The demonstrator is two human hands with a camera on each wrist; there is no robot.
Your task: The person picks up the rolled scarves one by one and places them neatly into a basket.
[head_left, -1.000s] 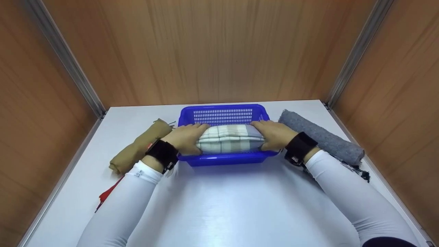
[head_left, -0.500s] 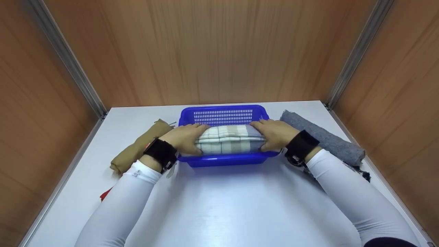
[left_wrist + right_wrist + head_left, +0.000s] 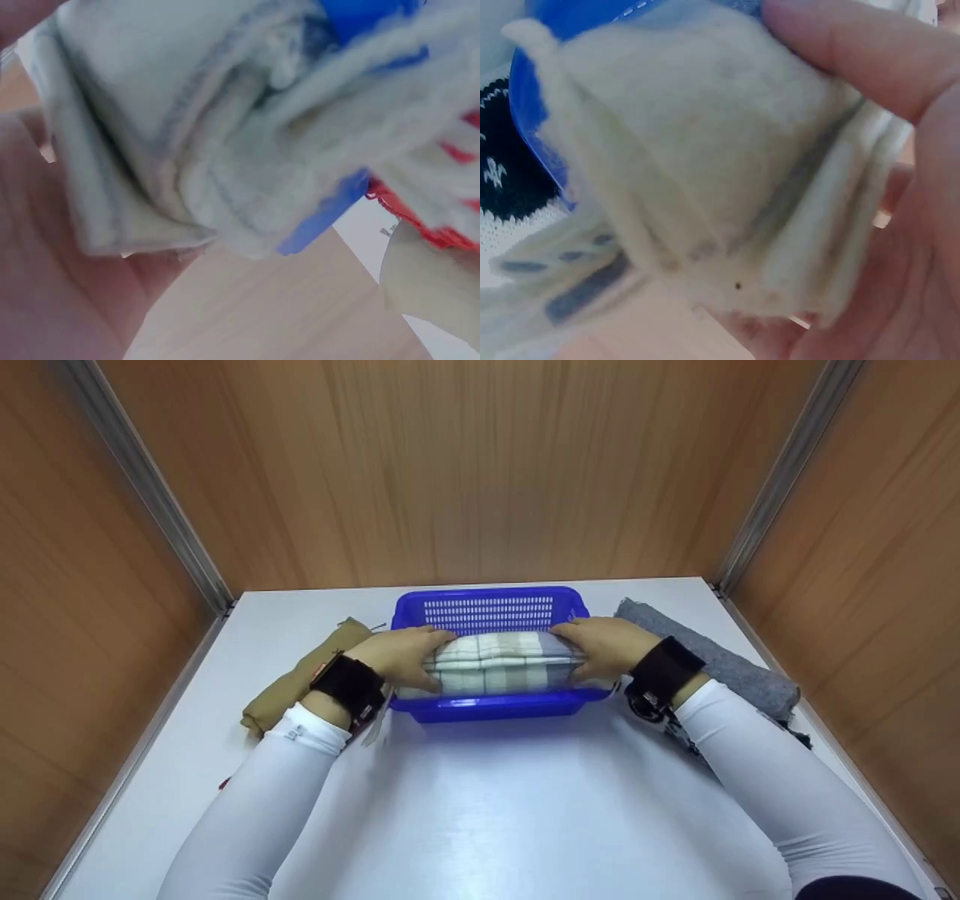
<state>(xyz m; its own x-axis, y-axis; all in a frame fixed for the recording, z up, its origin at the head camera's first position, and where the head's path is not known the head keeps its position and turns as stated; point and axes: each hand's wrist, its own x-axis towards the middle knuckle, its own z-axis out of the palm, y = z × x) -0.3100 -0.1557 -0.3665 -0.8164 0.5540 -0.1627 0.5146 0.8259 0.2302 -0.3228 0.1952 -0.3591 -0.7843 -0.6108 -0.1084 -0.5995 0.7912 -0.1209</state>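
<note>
A pale checked scarf (image 3: 504, 666), folded into a thick bundle, sits in the blue plastic basket (image 3: 499, 709) at the middle of the table. At its left end my left hand (image 3: 401, 656) grips it, thumb on the near side and fingers over the top. My right hand (image 3: 611, 649) holds the other end the same way. Close up in the left wrist view, the scarf (image 3: 150, 97) shows stacked folds and loose fringe. In the right wrist view its layers (image 3: 705, 135) lie between thumb and fingers. The scarf's underside is hidden.
A rolled mustard cloth (image 3: 300, 679) lies left of the basket. To the right are a rolled grey cloth (image 3: 712, 660) and a black-and-white knit piece (image 3: 506, 150), partly under my forearm. A scrap of red cloth (image 3: 224, 784) peeks past my left sleeve. Wood-patterned panels surround the table.
Both hands keep their hold on the scarf and have drawn slightly apart toward its ends. My left forearm has shifted left, covering more of the red cloth.
</note>
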